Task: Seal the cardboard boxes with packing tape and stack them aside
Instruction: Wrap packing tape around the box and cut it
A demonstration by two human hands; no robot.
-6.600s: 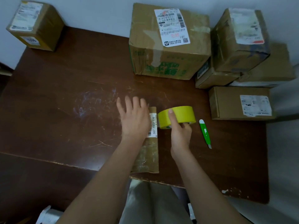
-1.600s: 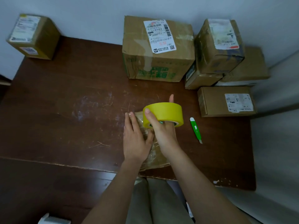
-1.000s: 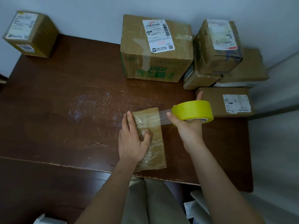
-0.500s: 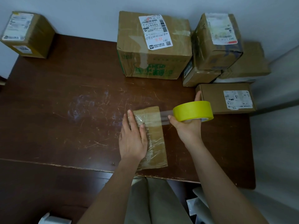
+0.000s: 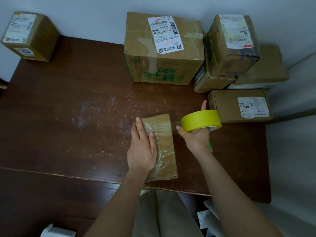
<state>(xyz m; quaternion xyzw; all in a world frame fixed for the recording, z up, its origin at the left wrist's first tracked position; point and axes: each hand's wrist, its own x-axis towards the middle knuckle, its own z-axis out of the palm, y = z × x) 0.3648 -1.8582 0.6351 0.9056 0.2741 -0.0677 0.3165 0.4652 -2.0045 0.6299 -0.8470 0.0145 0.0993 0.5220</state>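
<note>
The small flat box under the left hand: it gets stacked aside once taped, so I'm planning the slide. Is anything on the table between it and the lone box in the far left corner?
Nothing visible. Between the small flat box and the lone box lies only bare, scratched table.

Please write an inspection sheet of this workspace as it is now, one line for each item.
Surface: dark brown wooden table, scratched.
Job's things: flat cardboard parcel at the near edge; yellow tape roll with a clear tape strip drawn across to the parcel.
Clutter: large labelled box at the back, box pile at the right, small box at the far left corner; green cutter mostly hidden.
Grippers: left hand presses flat on the parcel; right hand holds the roll.
Cables: nothing seen.
Surroundings: pale wall behind.
</note>
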